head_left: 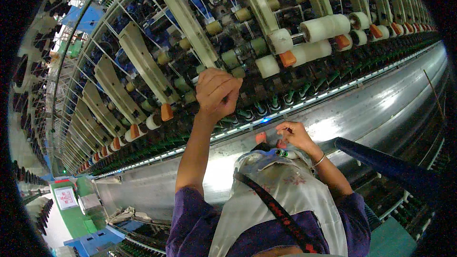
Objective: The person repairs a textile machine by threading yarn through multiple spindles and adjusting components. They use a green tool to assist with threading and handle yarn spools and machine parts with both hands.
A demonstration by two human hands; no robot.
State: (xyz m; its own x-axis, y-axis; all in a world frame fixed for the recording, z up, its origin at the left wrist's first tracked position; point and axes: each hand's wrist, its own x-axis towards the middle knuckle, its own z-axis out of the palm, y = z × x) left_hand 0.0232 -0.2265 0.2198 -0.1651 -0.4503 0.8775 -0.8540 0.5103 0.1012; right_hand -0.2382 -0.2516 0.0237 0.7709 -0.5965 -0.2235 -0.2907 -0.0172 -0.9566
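Note:
My left hand (pixel 218 94) is closed at the lower end of a beige pressure arm (pixel 190 26) on a spinning frame. What lies inside the fist is hidden; the arm's tip is behind my knuckles. My right hand (pixel 296 135) hangs in front of my body with fingers loosely bent and apart, and nothing shows in it. Below it, small green-ended tubes (pixel 282 153) stick out at the top of my pale apron (pixel 285 190). White rollers (pixel 325 28) and greenish rollers (pixel 230 58) sit right of my left hand.
More pressure arms with orange handles (pixel 166 112) run both ways along the machine. Beneath them are a row of dark spindles (pixel 289 99) and a pale rail (pixel 304 108) with a blue light. A shiny metal surface (pixel 371 107) runs alongside. A dark blue tube (pixel 376 159) juts in at right.

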